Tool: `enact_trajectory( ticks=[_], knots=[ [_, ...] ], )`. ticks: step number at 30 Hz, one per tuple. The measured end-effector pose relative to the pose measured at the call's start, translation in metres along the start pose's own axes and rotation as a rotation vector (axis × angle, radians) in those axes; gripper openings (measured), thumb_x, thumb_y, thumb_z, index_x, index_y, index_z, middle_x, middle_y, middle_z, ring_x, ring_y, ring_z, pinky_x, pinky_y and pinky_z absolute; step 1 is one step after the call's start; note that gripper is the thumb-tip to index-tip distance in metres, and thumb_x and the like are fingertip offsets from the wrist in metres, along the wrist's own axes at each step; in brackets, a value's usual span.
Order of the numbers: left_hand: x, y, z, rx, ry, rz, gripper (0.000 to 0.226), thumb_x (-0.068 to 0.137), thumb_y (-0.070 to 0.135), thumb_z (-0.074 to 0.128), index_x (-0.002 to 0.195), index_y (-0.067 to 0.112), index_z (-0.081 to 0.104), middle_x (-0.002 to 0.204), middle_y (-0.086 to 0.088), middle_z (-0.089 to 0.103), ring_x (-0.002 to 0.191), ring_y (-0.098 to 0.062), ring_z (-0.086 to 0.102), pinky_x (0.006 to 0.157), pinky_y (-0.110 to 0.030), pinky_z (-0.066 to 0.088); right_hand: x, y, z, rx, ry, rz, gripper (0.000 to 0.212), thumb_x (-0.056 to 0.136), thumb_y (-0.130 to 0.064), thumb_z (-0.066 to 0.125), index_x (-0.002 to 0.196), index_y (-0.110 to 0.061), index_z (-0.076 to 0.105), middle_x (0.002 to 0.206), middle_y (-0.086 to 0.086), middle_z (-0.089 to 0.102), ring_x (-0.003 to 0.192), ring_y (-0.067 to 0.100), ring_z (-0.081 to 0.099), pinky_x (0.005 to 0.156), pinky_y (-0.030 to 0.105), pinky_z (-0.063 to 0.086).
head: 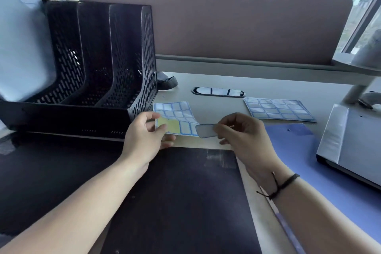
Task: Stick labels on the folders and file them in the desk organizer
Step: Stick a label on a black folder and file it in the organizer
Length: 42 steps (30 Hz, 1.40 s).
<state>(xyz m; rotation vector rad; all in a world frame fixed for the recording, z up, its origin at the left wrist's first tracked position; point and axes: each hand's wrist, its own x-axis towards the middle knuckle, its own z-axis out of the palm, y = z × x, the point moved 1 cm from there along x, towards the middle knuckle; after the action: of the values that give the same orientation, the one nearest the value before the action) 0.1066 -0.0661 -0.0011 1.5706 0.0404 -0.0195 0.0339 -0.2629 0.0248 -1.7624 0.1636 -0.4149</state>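
A black mesh organizer [99, 57] stands at the left of the surface [288, 88], a pale folder [22, 47] in its leftmost slot. Just beside it, the left hand [144, 136] pinches a label sheet [175, 118]; the right hand [245, 132] pinches a peeled label [205, 130] above a dark folder [179, 202]. Further right lie another sheet [278, 108] and a blue folder [309, 150].

Black desk organizer [82, 64] with slotted perforations; label sheet [175, 117] white with blue-bordered rectangles, yellow backing exposed; black folder [181, 202]; blue folder [321, 167]; beige desk [288, 88].
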Motion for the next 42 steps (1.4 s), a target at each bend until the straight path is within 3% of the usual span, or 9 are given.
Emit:
enact_trajectory(
  ticks=[3,5,8,12,17,20,31,35,42],
  knots=[
    [0.003,-0.005,-0.001,0.143,-0.062,0.002,0.034,0.094,0.019,0.069,0.124,0.026,0.055,0.138,0.0,0.056,0.077,-0.013,0.076,0.088,-0.038,0.06,0.009,0.0,-0.014,-0.004,-0.077,0.172,0.013,0.081,-0.013,0.075,0.073,-0.004,0.071,0.064,0.006,0.061,0.062,0.019,0.054,0.055,0.033,0.045],
    [0.0,-0.004,-0.002,0.39,-0.07,0.085,0.043,0.091,0.034,0.07,0.13,0.032,0.052,0.144,0.008,0.047,0.099,-0.013,0.073,0.102,-0.038,0.05,0.013,-0.002,-0.026,-0.098,-0.109,0.214,0.019,0.078,-0.017,0.078,0.074,0.0,0.071,0.065,0.009,0.057,0.062,0.021,0.048,0.054,0.034,0.038],
    [-0.01,-0.003,-0.002,0.823,-0.064,0.327,0.049,0.089,0.044,0.068,0.134,0.032,0.051,0.161,-0.009,0.029,0.148,-0.025,0.027,0.116,-0.039,0.029,0.016,-0.002,-0.039,-0.208,-0.099,0.263,0.017,0.077,-0.016,0.078,0.074,-0.001,0.073,0.066,0.011,0.052,0.064,0.022,0.041,0.049,0.03,0.032],
    [-0.02,-0.002,0.004,1.178,-0.059,0.605,0.042,0.087,0.05,0.066,0.122,0.026,0.066,0.155,-0.01,0.043,0.143,-0.031,0.028,0.115,-0.044,0.03,0.014,0.007,-0.044,-0.207,-0.105,0.335,0.015,0.075,-0.008,0.079,0.069,0.004,0.071,0.063,0.013,0.053,0.063,0.023,0.039,0.042,0.024,0.026],
    [-0.034,-0.001,0.016,1.15,-0.517,0.59,0.036,0.094,0.047,0.058,0.129,0.038,0.057,0.145,0.024,0.046,0.137,0.001,0.037,0.105,-0.014,0.03,0.011,0.018,-0.038,-0.267,-0.104,0.327,0.014,0.069,-0.004,0.08,0.063,-0.005,0.068,0.053,0.006,0.052,0.053,0.021,0.039,0.042,0.021,0.026],
    [-0.039,-0.003,0.02,1.16,-0.642,0.631,0.032,0.098,0.041,0.054,0.131,0.043,0.054,0.136,0.027,0.054,0.128,0.004,0.046,0.106,-0.021,0.039,0.01,0.025,-0.037,-0.316,-0.088,0.266,0.021,0.063,-0.01,0.086,0.075,-0.015,0.069,0.068,0.006,0.065,0.052,0.017,0.046,0.047,0.021,0.032],
    [-0.042,-0.01,0.023,1.158,-0.536,0.742,0.03,0.097,0.038,0.05,0.127,0.041,0.048,0.119,0.021,0.061,0.114,-0.003,0.055,0.093,-0.026,0.046,0.015,0.029,-0.042,-0.518,-0.163,0.187,0.038,0.066,-0.015,0.084,0.088,-0.026,0.055,0.079,-0.001,0.072,0.065,0.013,0.061,0.059,0.027,0.045],
    [-0.039,-0.016,0.023,1.154,-0.55,0.764,0.041,0.098,0.037,0.046,0.139,0.043,0.046,0.13,0.024,0.058,0.124,0.0,0.049,0.1,-0.025,0.045,0.016,0.029,-0.041,-0.533,-0.184,0.18,0.038,0.065,-0.019,0.084,0.089,-0.026,0.055,0.082,-0.003,0.072,0.067,0.014,0.061,0.058,0.027,0.044],
    [-0.037,-0.02,0.022,1.163,-0.574,0.817,0.042,0.096,0.04,0.037,0.132,0.043,0.059,0.122,0.026,0.06,0.11,-0.002,0.056,0.086,-0.019,0.045,0.016,0.03,-0.04,-0.583,-0.196,0.167,0.038,0.065,-0.02,0.084,0.089,-0.026,0.055,0.084,-0.003,0.072,0.075,0.015,0.066,0.058,0.027,0.047]
  ],
)
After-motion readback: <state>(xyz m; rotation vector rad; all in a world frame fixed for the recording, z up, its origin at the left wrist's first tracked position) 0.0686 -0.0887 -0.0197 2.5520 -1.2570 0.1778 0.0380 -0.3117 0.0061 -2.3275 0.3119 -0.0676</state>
